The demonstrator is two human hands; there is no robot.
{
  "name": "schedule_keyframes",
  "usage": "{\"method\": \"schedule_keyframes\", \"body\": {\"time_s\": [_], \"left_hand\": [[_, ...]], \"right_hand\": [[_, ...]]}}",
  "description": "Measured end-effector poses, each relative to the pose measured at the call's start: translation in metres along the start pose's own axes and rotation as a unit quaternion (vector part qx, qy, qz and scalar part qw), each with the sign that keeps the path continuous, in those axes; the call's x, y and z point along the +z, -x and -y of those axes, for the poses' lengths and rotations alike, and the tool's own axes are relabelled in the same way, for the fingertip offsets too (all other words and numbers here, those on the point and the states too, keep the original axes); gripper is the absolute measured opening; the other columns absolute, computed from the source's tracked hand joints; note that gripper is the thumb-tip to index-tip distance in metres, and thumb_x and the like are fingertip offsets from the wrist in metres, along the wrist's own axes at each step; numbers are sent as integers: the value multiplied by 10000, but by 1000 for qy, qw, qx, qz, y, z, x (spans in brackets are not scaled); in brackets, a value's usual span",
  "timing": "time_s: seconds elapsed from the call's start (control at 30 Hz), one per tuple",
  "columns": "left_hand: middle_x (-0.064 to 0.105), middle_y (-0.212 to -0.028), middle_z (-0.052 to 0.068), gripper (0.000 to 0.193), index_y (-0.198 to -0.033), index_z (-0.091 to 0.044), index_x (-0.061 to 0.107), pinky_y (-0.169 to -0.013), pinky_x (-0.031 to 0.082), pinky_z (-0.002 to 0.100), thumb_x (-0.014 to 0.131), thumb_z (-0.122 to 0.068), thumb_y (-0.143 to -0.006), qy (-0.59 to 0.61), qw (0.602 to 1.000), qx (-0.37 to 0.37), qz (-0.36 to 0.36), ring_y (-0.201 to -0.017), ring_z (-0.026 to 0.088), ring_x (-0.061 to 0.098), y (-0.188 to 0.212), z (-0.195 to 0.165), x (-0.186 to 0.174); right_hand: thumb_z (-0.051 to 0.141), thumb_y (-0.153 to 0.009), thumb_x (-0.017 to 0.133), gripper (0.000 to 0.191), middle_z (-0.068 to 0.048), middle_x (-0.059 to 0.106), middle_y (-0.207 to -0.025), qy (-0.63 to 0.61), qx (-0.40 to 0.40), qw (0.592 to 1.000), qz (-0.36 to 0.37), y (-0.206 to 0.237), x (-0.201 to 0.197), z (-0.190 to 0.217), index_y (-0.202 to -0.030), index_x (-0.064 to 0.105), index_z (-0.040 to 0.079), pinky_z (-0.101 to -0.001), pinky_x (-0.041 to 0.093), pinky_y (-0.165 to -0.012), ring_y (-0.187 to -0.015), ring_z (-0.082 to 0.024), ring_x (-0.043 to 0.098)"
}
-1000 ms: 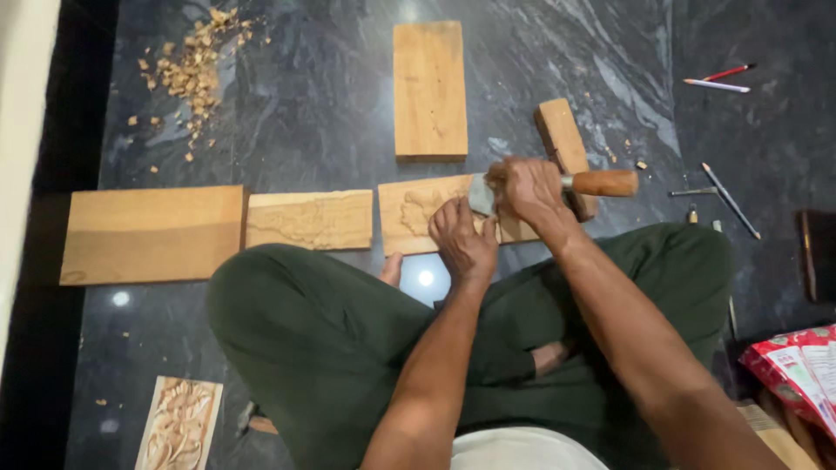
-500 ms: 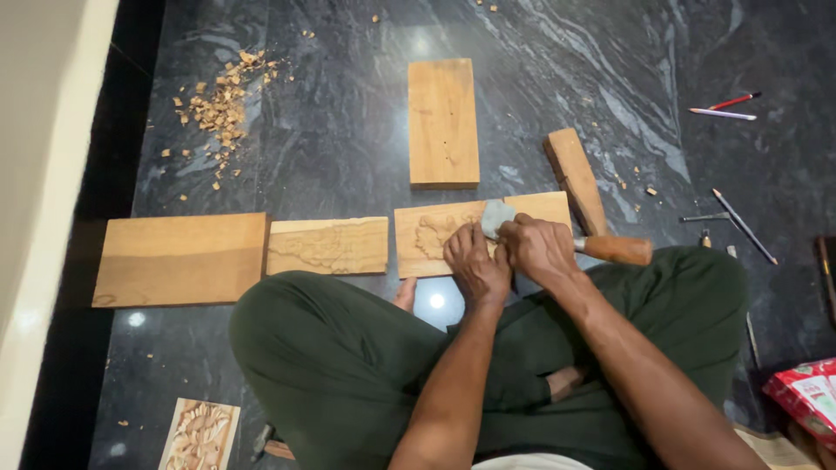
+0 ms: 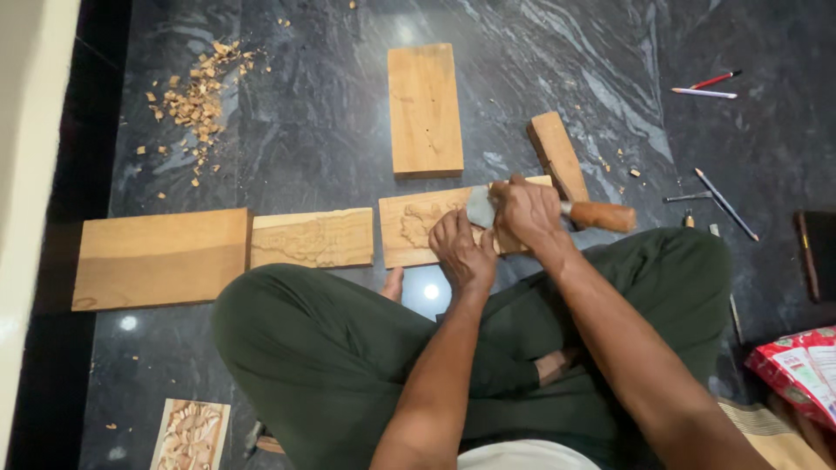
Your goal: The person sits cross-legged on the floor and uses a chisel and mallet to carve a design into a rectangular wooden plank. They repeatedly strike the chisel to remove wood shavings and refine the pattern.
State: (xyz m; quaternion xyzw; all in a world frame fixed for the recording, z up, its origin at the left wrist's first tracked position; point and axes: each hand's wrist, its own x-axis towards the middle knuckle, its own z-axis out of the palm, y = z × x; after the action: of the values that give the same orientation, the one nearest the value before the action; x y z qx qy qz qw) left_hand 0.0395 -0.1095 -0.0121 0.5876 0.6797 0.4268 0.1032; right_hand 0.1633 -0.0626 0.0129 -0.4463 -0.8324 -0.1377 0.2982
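Pale timber is the stuff in hand — a small carved wooden panel point(image 3: 418, 228) lying flat on the dark marble floor point(image 3: 331, 122), just in front of the person's crossed legs. The left hand point(image 3: 463, 252) presses down on its near edge, fingers curled over the wood to pin it. The right hand point(image 3: 525, 211) is closed round a chisel point(image 3: 557, 211), whose broad metal blade meets the relief and whose brown wooden handle sticks out to the right.

The panel looks stiff and fairly light, likely to skid on polished stone unless held down; its raised carving seems the fragile part, so the plain edges are the safer hold. The chisel is best taken by the handle, well clear of the edge.

A second carved panel point(image 3: 312, 238) and a plain board point(image 3: 161, 258) lie in a row to the left, and wood chips point(image 3: 193, 96) are scattered beyond them. At the lower right edge sits a red-and-white printed plastic packet point(image 3: 797, 370) — crumpled, only partly in view.
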Motion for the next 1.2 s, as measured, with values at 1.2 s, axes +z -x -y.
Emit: {"method": "schedule_keyframes", "body": {"time_s": [1.2], "left_hand": [[597,-1217,200,548,-1233,51,616,-1126,337,517,791,-184,-770,0,1000,13,5,-1243,377,513,-4,1,3]], "right_hand": [[193,-815,758,197,-128,672,-837,-45,77,991,101,1,18,-18,-1003,776,133,-479,495,-675,-777,-346,668]]}}
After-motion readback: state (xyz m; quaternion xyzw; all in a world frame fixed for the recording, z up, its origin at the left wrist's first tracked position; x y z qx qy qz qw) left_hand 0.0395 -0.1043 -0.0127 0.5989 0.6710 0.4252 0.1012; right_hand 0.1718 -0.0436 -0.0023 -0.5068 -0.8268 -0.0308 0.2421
